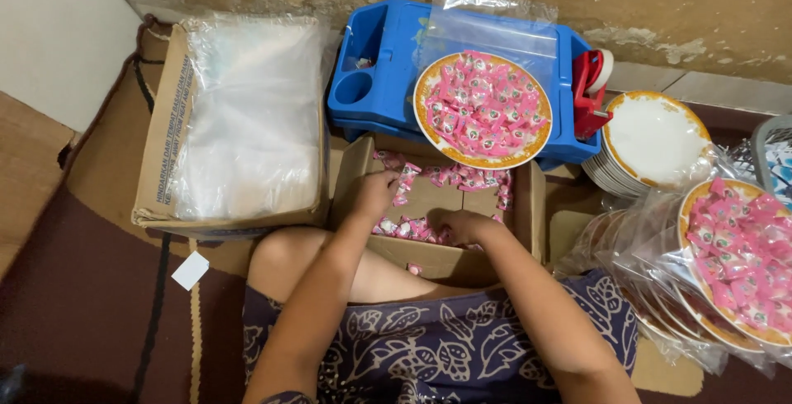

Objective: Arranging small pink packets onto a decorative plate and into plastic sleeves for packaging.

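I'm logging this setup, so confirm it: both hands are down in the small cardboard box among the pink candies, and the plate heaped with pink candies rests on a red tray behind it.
Not quite: the tray is blue, not red, as the head view shows. The rest stands: the left hand and right hand are in the small cardboard box among pink candies, with the heaped plate behind.

On the left stands a cardboard box of clear plastic bags (239, 115). A small white paper scrap (190, 270) lies on the brown rug (74, 288) beside it. At the top sits a blue plastic tray (375, 82), and on it a plate of pink candies (483, 109) — behind this plate stands an empty clear bag (495, 24). A red tape dispenser (592, 90) stands beside a stack of white plates (652, 141). At the right edge are bagged plates of candies (734, 259).
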